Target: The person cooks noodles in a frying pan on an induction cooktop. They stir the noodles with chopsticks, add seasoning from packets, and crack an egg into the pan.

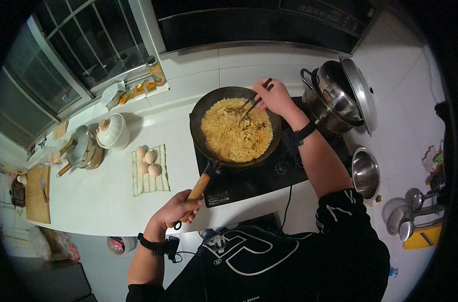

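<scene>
A dark wok full of yellow noodles sits on the black cooktop. My left hand is closed around the wok's wooden handle, near its end. Over the far right side of the wok, my right hand grips dark chopsticks, whose tips reach into the noodles. Darker bits lie among the noodles around those tips. Each wrist wears a black band.
Several eggs lie on a striped cloth left of the wok. Farther left stand a white lidded pot and a glass-lidded saucepan. Stacked steel pots crowd the right, beside a metal bowl. A cutting board lies far left.
</scene>
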A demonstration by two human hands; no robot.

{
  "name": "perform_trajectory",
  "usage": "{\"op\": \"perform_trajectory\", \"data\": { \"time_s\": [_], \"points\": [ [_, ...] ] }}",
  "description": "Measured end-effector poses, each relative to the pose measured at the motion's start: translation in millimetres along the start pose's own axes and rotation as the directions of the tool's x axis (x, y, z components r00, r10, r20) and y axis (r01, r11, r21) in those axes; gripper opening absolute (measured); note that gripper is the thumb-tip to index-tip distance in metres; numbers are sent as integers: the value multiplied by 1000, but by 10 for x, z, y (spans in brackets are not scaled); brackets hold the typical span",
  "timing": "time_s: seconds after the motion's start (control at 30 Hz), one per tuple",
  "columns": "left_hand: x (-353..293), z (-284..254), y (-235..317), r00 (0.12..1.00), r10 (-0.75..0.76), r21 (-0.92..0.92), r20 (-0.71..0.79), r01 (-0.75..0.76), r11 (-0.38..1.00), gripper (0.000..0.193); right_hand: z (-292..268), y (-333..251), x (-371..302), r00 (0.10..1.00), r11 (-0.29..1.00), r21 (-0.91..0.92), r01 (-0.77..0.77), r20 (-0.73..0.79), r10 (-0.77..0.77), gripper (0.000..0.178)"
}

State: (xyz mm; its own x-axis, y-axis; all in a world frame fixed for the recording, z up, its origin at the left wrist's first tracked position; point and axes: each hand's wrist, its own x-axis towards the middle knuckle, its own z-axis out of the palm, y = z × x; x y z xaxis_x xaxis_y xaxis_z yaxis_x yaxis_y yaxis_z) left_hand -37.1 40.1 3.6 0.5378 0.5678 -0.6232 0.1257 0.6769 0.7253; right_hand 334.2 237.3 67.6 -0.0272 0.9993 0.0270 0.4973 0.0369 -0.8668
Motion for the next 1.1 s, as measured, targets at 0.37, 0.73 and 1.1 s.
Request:
{"op": "perform_trajectory", "data": {
  "time_s": [0.37,0.73,1.1],
  "points": [
    [-49,-56,-43,999,37,20,15,-38,999,38,191,90,-30,969,997,-13,77,237,-72,24],
    [-20,-47,-8,1000,13,6,11,-13,1000,36,184,139,-132,958,997,53,63,278,-75,32],
    [-31,-59,12,1000,21,8,-8,-21,1000,37,-287,173,-45,999,996,-92,5,-33,-8,44]
  ]
}}
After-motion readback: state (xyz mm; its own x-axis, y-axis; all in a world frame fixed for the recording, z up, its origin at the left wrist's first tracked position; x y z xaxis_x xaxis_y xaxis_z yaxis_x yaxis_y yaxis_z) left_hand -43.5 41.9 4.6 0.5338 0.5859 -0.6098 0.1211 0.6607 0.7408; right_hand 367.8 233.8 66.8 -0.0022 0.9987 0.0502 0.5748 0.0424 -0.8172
